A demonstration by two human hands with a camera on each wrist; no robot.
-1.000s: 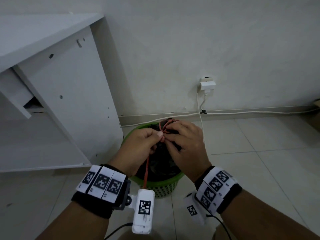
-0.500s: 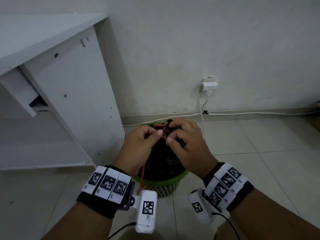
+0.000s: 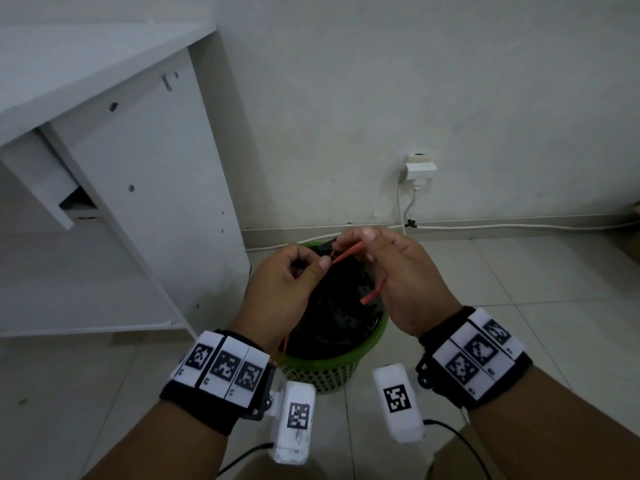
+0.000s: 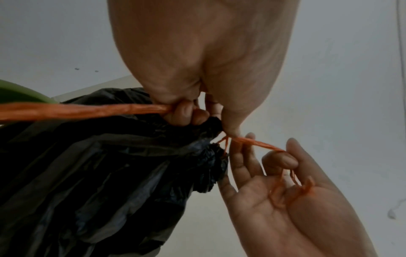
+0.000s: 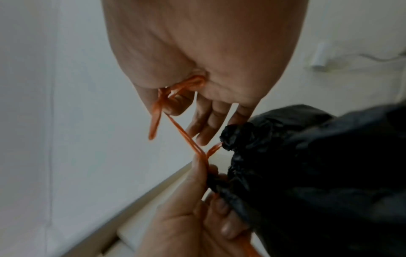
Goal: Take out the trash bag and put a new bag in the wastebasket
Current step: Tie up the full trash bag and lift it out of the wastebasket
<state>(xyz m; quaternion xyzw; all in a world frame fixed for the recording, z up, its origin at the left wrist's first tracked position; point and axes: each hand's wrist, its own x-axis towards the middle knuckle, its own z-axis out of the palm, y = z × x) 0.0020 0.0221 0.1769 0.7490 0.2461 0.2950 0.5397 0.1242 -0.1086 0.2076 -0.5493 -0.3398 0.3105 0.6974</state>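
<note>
Head view has the black trash bag [image 3: 334, 306] still sitting in the green wastebasket [image 3: 332, 362] on the floor, right by the white cabinet [image 3: 145, 188] and the wall; its mouth is gathered shut and an orange drawstring [image 3: 346, 253] runs between both hands. Left hand [image 3: 287, 282] is pinching one strand between thumb and curled fingers right at the puckered neck, with the long end trailing down past the wrist; right hand [image 3: 398, 271] has the other strand looped over a bent finger and tucked against the palm, other fingers fairly loose.

Looks to me like a knot is being tied before the lift-out; so my two cents on doing it well: keep the left pinch tight against the neck so the gather doesn't loosen; pull the right strand sideways rather than up, else the bag just rides up out of the basket half-tied; the string looks thin and a bit frayed in the left wrist view, so steady tension beats a yank; cinch the knot down onto the plastic, not out along the string. No new bag anywhere in view.
</note>
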